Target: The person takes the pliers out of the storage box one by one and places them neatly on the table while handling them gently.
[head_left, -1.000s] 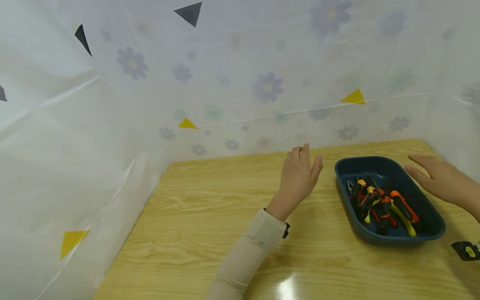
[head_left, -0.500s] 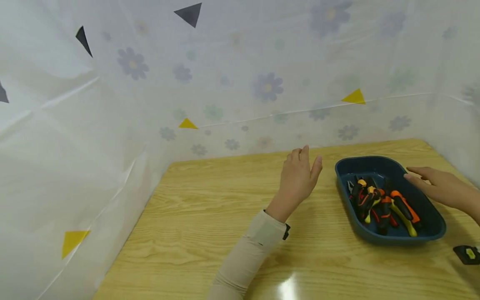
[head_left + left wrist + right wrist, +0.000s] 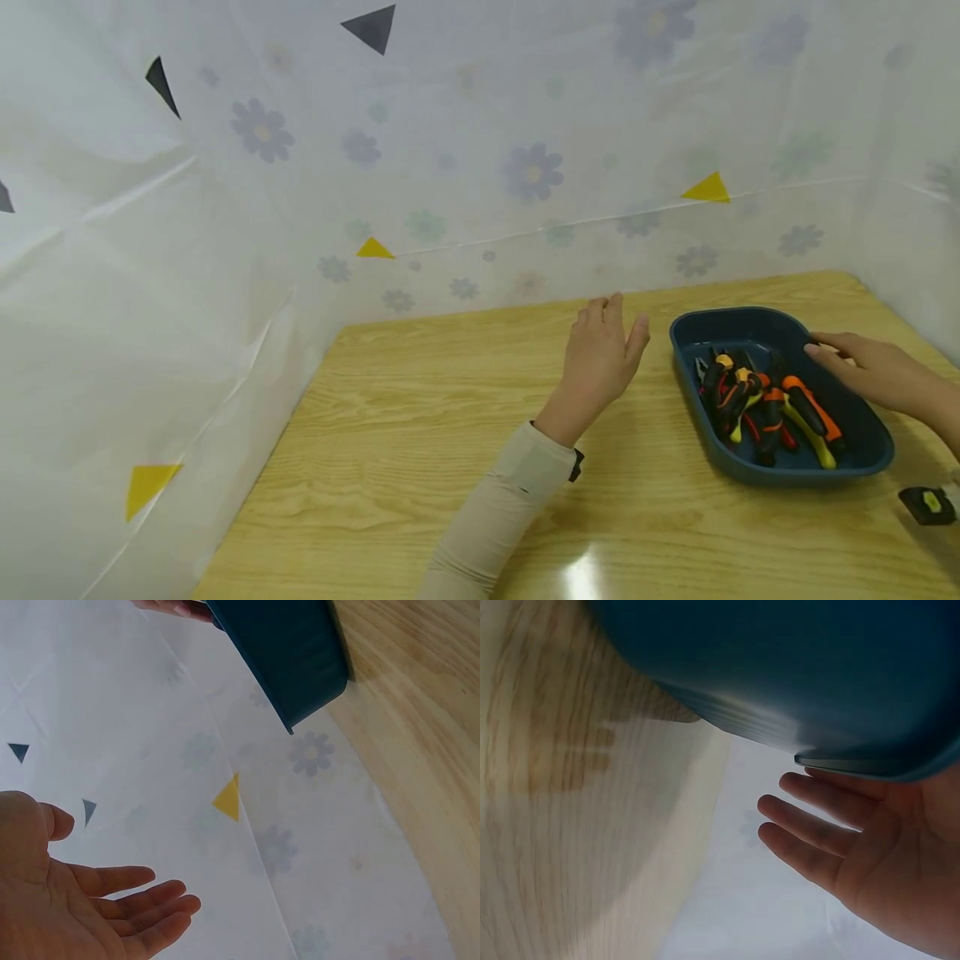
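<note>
A dark blue plastic basin (image 3: 795, 477) with rounded corners stands on the right of the wooden table. In it lies a heap of pliers (image 3: 738, 396) and other hand tools with black, orange, red and yellow handles. My right hand (image 3: 881, 371) pinches the basin's right rim, thumb over the inside and index finger along the outside. The right wrist view shows its other fingers (image 3: 810, 829) extended below the rim. My left hand (image 3: 600, 354) hovers left of the basin, apart from it, palm toward it. Its fingers (image 3: 154, 896) are relaxed and hold nothing.
The light wooden table (image 3: 420, 467) reaches back to a white flowered sheet (image 3: 465, 167) hanging behind and along the left. Yellow triangles (image 3: 375, 249) and dark triangles (image 3: 371, 29) are stuck on it.
My right hand has come down and left from beside the basin onto its right rim. My left hand hovers at about the same place, and the basin and tools have not visibly moved.
</note>
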`<state>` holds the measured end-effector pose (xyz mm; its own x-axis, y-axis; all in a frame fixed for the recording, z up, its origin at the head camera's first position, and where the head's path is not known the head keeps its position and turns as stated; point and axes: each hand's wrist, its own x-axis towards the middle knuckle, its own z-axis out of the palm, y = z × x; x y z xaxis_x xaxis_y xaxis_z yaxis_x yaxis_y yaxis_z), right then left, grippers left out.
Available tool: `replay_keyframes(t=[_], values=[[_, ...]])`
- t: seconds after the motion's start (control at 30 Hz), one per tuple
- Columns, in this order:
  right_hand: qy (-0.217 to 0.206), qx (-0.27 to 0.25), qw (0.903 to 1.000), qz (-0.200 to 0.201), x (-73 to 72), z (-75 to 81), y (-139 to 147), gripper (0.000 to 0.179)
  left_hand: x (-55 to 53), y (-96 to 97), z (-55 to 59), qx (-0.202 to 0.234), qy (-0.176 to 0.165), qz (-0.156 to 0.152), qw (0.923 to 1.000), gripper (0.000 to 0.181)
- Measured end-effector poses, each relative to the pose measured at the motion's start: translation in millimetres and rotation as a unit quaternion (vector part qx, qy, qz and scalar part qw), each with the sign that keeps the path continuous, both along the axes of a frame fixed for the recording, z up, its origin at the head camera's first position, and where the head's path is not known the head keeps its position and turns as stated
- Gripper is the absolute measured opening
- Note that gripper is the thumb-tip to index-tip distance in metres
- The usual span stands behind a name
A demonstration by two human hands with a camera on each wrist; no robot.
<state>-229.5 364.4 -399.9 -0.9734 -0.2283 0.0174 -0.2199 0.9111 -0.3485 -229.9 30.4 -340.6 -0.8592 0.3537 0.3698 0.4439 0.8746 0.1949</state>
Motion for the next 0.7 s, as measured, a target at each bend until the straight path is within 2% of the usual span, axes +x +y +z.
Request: replay_keyframes(t=[0.17,0.33,0.53,0.7], values=[[-0.003,0.004,1.0,0.003,-2.5,-0.2,0.2,0.059,0.3,4.7,-3.9,-0.004,-0.018,-0.002,0.9998,0.059],[0.012,0.005,0.9999,0.011,-4.5,-0.7,0.9,0.055,2.7,11.0,-7.7,-0.015,-0.017,-0.008,0.9997,0.058],[0.047,0.008,0.9987,0.021,-7.3,-1.9,2.4,0.045,6.4,23.0,-12.7,-0.068,-0.003,-0.008,0.9977,0.058],[0.059,0.003,0.9981,0.019,-7.4,-3.9,1.9,0.04,9.8,34.9,-18.9,-0.1,0.007,-0.019,0.9948,0.059]])
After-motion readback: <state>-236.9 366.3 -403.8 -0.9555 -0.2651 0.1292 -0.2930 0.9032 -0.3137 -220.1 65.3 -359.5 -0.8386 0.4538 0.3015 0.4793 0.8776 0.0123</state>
